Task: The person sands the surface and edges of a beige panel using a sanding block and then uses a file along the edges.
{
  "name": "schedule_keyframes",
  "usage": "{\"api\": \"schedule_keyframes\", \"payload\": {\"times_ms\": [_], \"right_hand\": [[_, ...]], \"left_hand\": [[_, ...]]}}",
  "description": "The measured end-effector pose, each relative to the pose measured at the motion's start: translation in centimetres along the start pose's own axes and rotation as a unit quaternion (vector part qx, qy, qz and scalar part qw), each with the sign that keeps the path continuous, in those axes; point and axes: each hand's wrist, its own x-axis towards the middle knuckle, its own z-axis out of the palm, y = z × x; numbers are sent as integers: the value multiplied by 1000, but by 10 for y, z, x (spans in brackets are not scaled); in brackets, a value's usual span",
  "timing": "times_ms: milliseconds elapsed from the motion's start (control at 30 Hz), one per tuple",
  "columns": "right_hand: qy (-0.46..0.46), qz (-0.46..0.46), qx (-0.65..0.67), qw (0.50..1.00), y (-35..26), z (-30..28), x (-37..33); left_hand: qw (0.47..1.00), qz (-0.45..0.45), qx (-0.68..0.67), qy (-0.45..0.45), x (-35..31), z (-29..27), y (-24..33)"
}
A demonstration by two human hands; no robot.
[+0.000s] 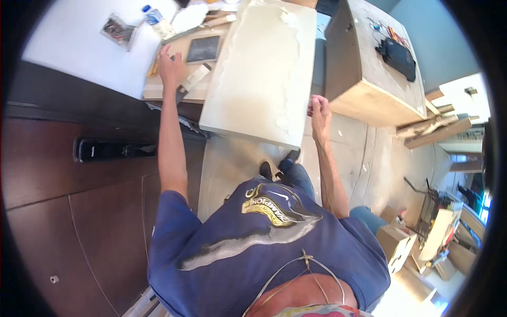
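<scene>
A long, pale cream rectangular slab (253,68) with ragged whitish smears along its long edges lies in front of the person, one short end facing the person's body. To its right, apart from it, stands a tan plywood box (343,66) with a broad flat top. On the slab's left side, a light-brown flat wooden board (182,45) extends under several small things.

The left hand (171,67) is above this board, half open, its fingers parted and pointing away from the body; whether the fingertips touch the board or anything on it cannot be told. The right hand (319,107) is just beside the slab's right long edge, its fingers curled in toward the thumb; it is unclear whether they touch that edge or pinch something small.

On top of the box sits a bulky black case (397,58). A dark grey rectangular plate (203,48) lies on the board, between the left hand and the slab. Nearer the body, a narrow off-white bar with dark ends (195,77) lies slantwise, close to the left hand. Beyond that hand is a clear plastic bottle with a blue cap (156,20).
</scene>
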Motion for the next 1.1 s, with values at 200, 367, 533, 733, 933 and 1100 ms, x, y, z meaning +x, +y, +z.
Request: {"api": "schedule_keyframes", "payload": {"times_ms": [200,367,533,733,933,1100], "right_hand": [[30,-12,-134,991,1,8,-6],[0,52,-1,999,-15,22,42],[-30,17,-89,995,-12,5,-11],[24,30,-78,996,-10,17,18],[6,35,-5,999,-17,13,29],[31,36,-105,993,-13,14,6]], "left_hand": [[978,62,132,-152,23,82,27],[970,118,109,-181,83,128,-4],[961,142,123,-205,77,166,3],[950,150,163,-222,83,166,15],[956,141,146,-211,84,172,-3],[965,145,76,-206,72,182,-14]]}}
